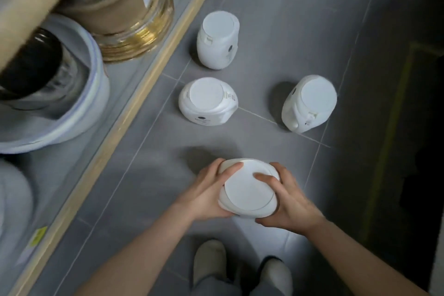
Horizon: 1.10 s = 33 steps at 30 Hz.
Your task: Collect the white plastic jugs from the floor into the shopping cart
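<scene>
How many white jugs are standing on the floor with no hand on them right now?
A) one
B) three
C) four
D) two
B: three jugs stand untouched, while the left hand and right hand grip a fourth jug.

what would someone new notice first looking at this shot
First, the two hands low in the middle, left hand and right hand, gripping a white jug from either side. Beyond it, three more white jugs stand apart on the grey tiled floor. At left, a shelf holds glass jars.
</scene>
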Each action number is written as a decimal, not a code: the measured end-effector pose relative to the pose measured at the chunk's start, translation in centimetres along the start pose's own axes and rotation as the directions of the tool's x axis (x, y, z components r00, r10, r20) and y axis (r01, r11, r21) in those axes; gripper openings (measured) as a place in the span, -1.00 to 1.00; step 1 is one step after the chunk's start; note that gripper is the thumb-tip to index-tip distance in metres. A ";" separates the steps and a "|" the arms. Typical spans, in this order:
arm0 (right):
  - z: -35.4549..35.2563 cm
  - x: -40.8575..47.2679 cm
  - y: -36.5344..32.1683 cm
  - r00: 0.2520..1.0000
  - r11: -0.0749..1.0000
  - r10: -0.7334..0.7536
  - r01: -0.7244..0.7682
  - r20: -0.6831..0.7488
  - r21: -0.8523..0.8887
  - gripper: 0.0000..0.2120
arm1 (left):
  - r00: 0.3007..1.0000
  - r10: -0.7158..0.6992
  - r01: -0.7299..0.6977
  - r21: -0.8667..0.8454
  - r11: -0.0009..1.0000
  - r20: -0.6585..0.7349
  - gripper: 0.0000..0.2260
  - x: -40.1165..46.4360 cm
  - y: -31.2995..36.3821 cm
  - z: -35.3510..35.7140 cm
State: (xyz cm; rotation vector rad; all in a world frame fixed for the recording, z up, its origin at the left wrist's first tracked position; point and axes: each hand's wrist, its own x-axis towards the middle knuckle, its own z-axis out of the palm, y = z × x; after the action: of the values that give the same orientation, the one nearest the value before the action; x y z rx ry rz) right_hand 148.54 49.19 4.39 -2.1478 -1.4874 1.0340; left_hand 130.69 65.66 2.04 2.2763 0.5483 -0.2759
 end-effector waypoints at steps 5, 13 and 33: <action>-12.7 -3.2 -11.7 0.995 0.996 -0.021 0.029 0.096 -0.079 -0.09 | 0.995 -0.087 0.087 -0.003 0.996 -0.042 0.00 -5.9 9.3 -13.0; -29.3 -8.5 -28.5 0.979 0.975 -0.149 0.170 0.143 -0.146 -0.08 | 0.971 -0.162 0.152 -0.069 0.986 -0.173 0.06 -15.5 22.2 -29.9; -26.2 -20.6 -57.4 0.569 0.531 -0.598 0.809 0.564 -0.253 -0.08 | 0.436 -0.636 0.525 -0.393 0.755 -0.637 0.05 -52.1 34.7 -29.5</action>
State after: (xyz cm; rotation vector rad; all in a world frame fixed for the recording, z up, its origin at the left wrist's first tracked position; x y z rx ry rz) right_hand 125.11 56.91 66.04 -1.2307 -2.7839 0.8425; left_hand 101.65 50.13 62.90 1.8901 1.7615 0.4153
